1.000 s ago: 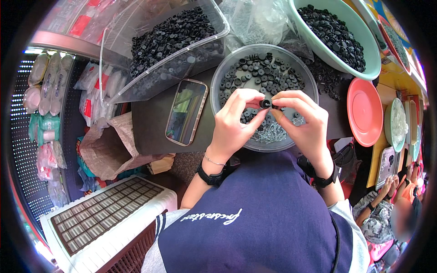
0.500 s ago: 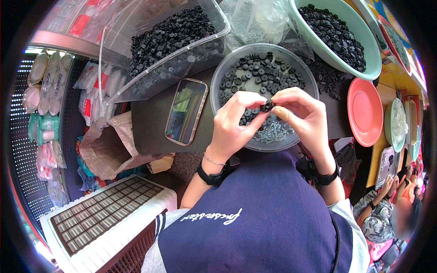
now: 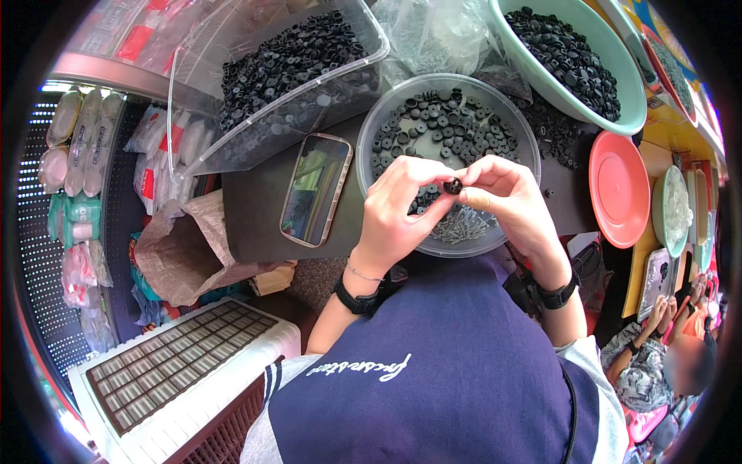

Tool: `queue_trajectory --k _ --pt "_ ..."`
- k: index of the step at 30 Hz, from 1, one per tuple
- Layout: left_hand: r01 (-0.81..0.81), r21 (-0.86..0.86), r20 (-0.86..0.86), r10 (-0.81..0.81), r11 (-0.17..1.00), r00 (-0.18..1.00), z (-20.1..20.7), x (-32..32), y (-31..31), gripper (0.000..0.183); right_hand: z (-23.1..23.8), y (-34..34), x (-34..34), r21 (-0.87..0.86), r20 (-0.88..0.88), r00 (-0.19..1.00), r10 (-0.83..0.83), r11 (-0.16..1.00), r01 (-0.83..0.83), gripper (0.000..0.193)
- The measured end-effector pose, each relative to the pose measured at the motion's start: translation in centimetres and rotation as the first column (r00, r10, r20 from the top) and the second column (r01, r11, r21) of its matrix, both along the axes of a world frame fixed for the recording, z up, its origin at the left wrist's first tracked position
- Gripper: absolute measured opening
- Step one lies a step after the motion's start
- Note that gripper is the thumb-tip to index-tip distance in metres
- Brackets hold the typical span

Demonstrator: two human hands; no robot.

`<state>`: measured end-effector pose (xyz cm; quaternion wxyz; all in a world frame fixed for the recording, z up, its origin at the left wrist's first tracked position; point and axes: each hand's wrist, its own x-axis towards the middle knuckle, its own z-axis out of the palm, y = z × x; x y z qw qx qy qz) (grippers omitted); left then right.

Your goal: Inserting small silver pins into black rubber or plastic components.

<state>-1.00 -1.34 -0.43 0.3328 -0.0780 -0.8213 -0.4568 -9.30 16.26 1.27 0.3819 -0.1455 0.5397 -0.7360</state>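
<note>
A small round black plastic cap (image 3: 453,185) is held over a clear round tub (image 3: 366,127). My left hand (image 3: 402,205) pinches it between thumb and fingers. From the other side my right hand (image 3: 510,199) closes on the same cap with thumb and fingertips, its thumb wrapped in a tan covering. Many loose black caps (image 3: 444,127) are spread in the tub below. A pile of silvery screws (image 3: 464,226) lies at the tub's near side, partly behind my hands.
A phone (image 3: 317,189) lies left of the tub. Behind it stands a clear bin (image 3: 282,97) of black parts; a pale green basin (image 3: 635,100) holds more. An orange-red plate (image 3: 618,189) sits right. A white crate (image 3: 185,363) stands lower left; another person (image 3: 641,356) works far right.
My right hand has shifted slightly left, its fingers more curled. The cap has turned a little between my fingers. My left hand stays nearly in place.
</note>
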Motion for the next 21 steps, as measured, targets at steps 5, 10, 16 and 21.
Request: queue_trajectory --k 5,10,16,21 --pt "0.031 -0.012 -0.036 -0.031 0.999 0.999 0.8 0.0 -0.2 0.037 -0.5 0.2 -0.3 -0.012 0.04 0.999 -0.003 1.0 0.004 0.013" --pt "0.139 0.082 0.043 -0.143 0.987 0.989 0.1 0.3 -0.4 0.044 -0.6 0.4 -0.6 -0.053 0.105 0.994 0.036 0.998 -0.03 0.013" --pt "0.121 0.18 0.049 -0.132 0.976 0.99 -0.3 0.4 0.1 0.044 -1.4 0.5 -0.7 -0.101 0.176 0.982 0.063 0.994 -0.046 0.015" --pt "0.149 0.186 0.07 -0.164 0.971 0.984 0.0 0.5 0.1 0.043 -1.3 0.9 -1.2 -0.099 0.183 0.979 0.087 0.993 -0.07 0.018"
